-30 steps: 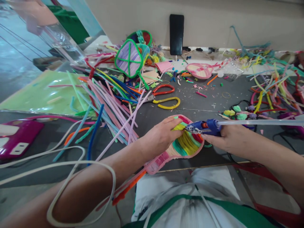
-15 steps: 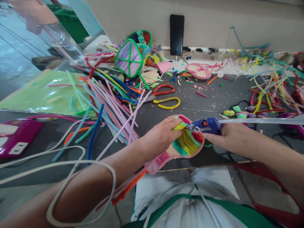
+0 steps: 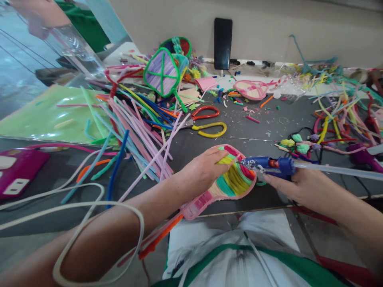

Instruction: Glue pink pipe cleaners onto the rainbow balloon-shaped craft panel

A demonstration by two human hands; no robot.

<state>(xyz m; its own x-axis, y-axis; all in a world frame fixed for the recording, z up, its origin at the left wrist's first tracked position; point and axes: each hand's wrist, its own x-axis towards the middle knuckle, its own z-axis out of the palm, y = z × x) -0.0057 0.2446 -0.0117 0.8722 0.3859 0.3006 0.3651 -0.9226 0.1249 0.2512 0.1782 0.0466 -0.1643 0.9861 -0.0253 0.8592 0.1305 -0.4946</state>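
Observation:
A racket-shaped craft piece (image 3: 230,185) with a pink border is covered in rows of yellow, green and pink pipe cleaners. My left hand (image 3: 203,167) closes on its upper left side, fingertips on the yellow rows and hiding part of them. In my right hand (image 3: 296,185) is a blue hot glue gun (image 3: 266,165), with a long clear glue stick (image 3: 332,167) running out of its back. The gun's nozzle points left, close to my left fingertips over the piece; whether it touches cannot be made out.
Scissors (image 3: 223,129) with red and yellow handles lie beyond the piece, beside a bundle of pipe cleaners (image 3: 143,135). A phone (image 3: 223,44) leans on the wall. White cable (image 3: 139,215) loops over my left forearm. More pipe cleaners (image 3: 326,127) lie tangled at right.
My right hand has drawn the glue gun a little to the right and slightly down. A thin pinkish strand now shows near the nozzle. My left hand stays on the craft piece.

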